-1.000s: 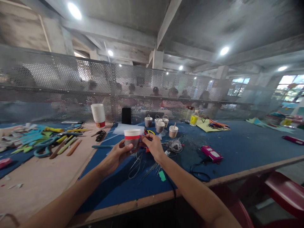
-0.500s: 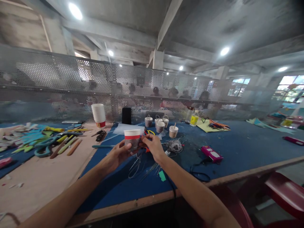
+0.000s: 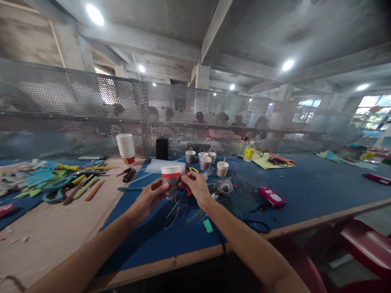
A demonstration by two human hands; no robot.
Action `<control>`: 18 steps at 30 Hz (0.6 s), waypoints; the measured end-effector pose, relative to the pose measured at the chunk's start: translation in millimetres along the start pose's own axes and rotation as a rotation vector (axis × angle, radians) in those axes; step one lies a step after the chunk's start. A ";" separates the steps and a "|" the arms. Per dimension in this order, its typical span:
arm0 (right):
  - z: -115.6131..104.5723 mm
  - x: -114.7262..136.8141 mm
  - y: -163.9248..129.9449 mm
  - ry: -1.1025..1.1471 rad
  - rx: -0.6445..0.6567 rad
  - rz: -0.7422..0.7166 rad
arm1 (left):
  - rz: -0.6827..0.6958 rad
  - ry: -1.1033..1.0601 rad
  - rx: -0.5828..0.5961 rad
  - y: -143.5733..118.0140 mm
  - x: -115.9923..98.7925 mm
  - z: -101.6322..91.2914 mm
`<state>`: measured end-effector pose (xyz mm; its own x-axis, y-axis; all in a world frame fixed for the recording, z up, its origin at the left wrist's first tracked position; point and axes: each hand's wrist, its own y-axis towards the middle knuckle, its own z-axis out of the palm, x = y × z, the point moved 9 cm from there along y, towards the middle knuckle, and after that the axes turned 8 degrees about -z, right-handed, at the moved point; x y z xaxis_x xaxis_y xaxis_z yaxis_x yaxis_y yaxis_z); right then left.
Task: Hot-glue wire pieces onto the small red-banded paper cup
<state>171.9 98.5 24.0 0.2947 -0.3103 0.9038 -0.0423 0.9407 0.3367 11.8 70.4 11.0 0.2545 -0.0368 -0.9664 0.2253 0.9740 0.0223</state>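
Paper cup (image 3: pixel 171 176), fiddly bit

Left hand (image 3: pixel 152 194) is curled round it; right hand (image 3: pixel 198 189) is bunched at its 3 o'clock side (can't tell how closed, or on what). Looks like detail work there, so next calls for a steady left grip. Little buckets (image 3: pixel 205 163) at 2, stacked cups (image 3: pixel 125 146) at 10.

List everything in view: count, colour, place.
Red-banded paper cup: one, white-grey, foreground centre
Paper-cup stack: one, white-red, back left
Handled cups: about four, grey, back centre
Stick-holding cup: one, beige, back centre
Tangled wire bundle: one, grey, centre
Boxy device: one, magenta, right
Yellow-labelled bottle: one, clear, back right
Mixed tools: uncounted, multicoloured, left
Perforated metal screen: one, grey, background
Tabletop: one, blue, foreground
Left hand: one, around red-banded cup
Right hand: one, at its right
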 end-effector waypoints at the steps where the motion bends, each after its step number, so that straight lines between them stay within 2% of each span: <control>1: -0.5 0.2 0.3 -0.007 0.002 -0.009 | 0.002 -0.011 0.004 -0.3 -0.6 1.1; 5: -1.0 1.8 1.0 -0.043 0.013 -0.052 | -0.004 -0.006 0.013 0.3 2.0 4.7; 12: 7.2 4.7 -6.2 -0.121 0.051 -0.048 | 0.033 0.089 -0.104 0.2 3.4 -2.0; 18: 7.8 8.8 -8.4 -0.143 0.057 -0.047 | 0.049 0.083 -0.062 -1.7 1.5 1.8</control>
<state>167.4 86.8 31.2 0.1591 -0.3737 0.9138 -0.0870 0.9167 0.3900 13.5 68.2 10.0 0.1845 0.0271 -0.9825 0.1556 0.9862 0.0564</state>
